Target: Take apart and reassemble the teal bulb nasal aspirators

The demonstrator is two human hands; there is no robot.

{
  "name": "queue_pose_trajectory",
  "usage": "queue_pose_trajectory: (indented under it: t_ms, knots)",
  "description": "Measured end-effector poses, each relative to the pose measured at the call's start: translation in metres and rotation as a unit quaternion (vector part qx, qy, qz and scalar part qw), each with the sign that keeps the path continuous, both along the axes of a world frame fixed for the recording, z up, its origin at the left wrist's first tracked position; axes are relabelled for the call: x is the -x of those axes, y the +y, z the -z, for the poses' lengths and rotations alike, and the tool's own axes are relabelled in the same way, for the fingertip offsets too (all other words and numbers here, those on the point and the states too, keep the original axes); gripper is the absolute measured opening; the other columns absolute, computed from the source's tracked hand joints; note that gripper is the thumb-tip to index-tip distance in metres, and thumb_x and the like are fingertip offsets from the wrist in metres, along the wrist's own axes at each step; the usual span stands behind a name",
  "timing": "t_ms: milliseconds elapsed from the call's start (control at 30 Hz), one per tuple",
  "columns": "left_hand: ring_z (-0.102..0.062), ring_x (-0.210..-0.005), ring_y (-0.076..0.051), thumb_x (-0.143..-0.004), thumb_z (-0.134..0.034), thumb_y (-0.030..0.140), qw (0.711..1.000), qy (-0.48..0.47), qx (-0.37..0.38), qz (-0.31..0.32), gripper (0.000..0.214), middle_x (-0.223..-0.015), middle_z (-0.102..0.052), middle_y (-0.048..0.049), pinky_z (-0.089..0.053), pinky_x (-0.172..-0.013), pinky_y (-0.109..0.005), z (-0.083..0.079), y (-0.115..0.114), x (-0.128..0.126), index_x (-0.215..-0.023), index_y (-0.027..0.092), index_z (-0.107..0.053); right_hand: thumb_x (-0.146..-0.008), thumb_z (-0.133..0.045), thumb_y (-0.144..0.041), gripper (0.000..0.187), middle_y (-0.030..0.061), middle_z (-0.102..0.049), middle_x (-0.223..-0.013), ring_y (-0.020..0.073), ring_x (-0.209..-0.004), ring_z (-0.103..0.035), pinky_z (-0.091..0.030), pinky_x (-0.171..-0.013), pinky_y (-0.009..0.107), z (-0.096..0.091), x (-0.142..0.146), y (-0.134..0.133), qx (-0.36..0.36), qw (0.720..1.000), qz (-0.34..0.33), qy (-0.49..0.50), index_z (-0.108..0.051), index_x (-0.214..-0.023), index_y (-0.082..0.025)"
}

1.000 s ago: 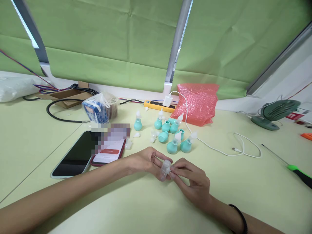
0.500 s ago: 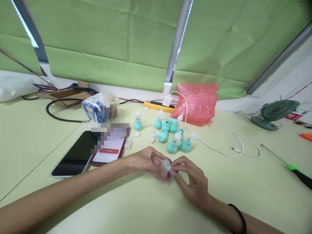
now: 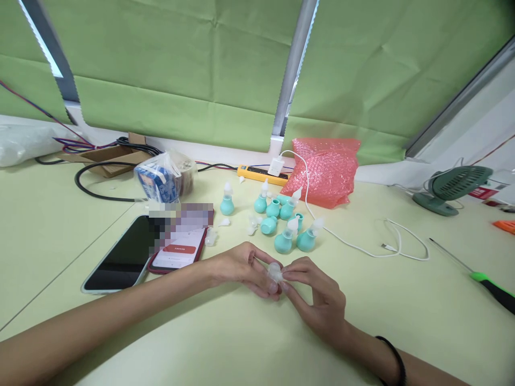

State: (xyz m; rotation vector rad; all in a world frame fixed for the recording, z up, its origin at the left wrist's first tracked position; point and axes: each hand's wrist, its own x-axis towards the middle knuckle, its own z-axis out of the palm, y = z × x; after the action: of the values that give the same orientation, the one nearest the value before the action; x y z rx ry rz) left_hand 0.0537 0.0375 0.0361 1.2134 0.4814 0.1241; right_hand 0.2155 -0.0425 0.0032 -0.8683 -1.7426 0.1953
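A small translucent plastic piece is held between my two hands above the pale tabletop. My left hand has its fingers and thumb closed around it. From the right, the fingertips of my right hand pinch its edge; they partly hide it. Just beyond stand several teal squeeze bulbs, most with clear pointed nozzles. One teal bulb lies tilted without a nozzle showing. Loose translucent pieces lie by the phones, and more sit among the bulbs.
Two phones lie at left, near a plastic-wrapped package. A yellow power strip and a red bubble-wrap bag are at the back. A white cable, a screwdriver and a green fan occupy the right.
My left thumb has shifted slightly on the translucent piece, which has turned a little. Both hands stay in nearly the same place, still gripping it.
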Motion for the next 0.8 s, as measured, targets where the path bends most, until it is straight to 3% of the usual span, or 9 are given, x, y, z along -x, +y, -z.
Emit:
queue_pose_trajectory:
  t_ms: [233, 433, 567, 700, 800]
  knots:
    - [-0.064, -0.075, -0.017, -0.069, -0.064, 0.025, 1.000, -0.018, 0.019, 0.017, 0.024, -0.082, -0.067, -0.0060, -0.050, -0.070, -0.026, -0.001, -0.001, 0.000, -0.090, 0.013, -0.062, -0.066, -0.058, 0.001, 0.044, 0.0062, -0.057, -0.081, 0.0189, -0.074, -0.053, -0.046, -0.060, 0.035, 0.002, -0.003, 0.001, -0.023, 1.000, 0.010, -0.010, -0.056, -0.101, -0.024]
    - [-0.063, -0.077, -0.020, -0.071, -0.059, 0.041, 0.998, -0.037, 0.047, 0.021, 0.033, -0.079, -0.065, -0.0077, -0.046, -0.074, -0.032, 0.008, -0.010, -0.006, -0.087, 0.012, -0.061, -0.064, -0.061, -0.006, 0.036, 0.0058, -0.057, -0.078, 0.0186, -0.071, -0.055, -0.048, -0.058, 0.034, 0.001, -0.003, 0.001, 0.007, 1.000, 0.011, 0.001, -0.056, -0.097, -0.021]
    - [-0.062, -0.077, -0.021, -0.067, -0.057, 0.052, 0.995, -0.075, 0.062, -0.005, 0.046, -0.078, -0.064, -0.0090, -0.042, -0.079, -0.038, 0.019, -0.017, -0.010, -0.090, 0.012, -0.059, -0.065, -0.060, -0.007, 0.028, 0.0044, -0.058, -0.073, 0.0167, -0.065, -0.055, -0.047, -0.054, 0.029, 0.000, -0.001, 0.002, 0.042, 0.999, 0.018, -0.001, -0.057, -0.090, -0.019]
    - [-0.061, -0.075, -0.021, -0.072, -0.051, 0.052, 0.994, -0.084, 0.054, -0.031, 0.045, -0.076, -0.063, -0.0103, -0.041, -0.080, -0.038, 0.023, -0.027, -0.008, -0.081, 0.010, -0.060, -0.064, -0.059, -0.008, 0.023, 0.0039, -0.059, -0.071, 0.0155, -0.062, -0.055, -0.048, -0.053, 0.028, -0.001, 0.001, 0.002, 0.073, 0.997, 0.015, -0.011, -0.056, -0.086, -0.018]
    - [-0.060, -0.075, -0.019, -0.076, -0.050, 0.045, 0.991, -0.075, 0.020, -0.107, 0.037, -0.076, -0.062, -0.0089, -0.042, -0.075, -0.034, 0.024, -0.039, -0.001, -0.084, 0.010, -0.059, -0.064, -0.060, -0.009, 0.022, 0.0040, -0.060, -0.071, 0.0153, -0.063, -0.056, -0.048, -0.056, 0.027, 0.000, 0.002, 0.002, 0.072, 0.997, 0.019, -0.026, -0.056, -0.084, -0.017]
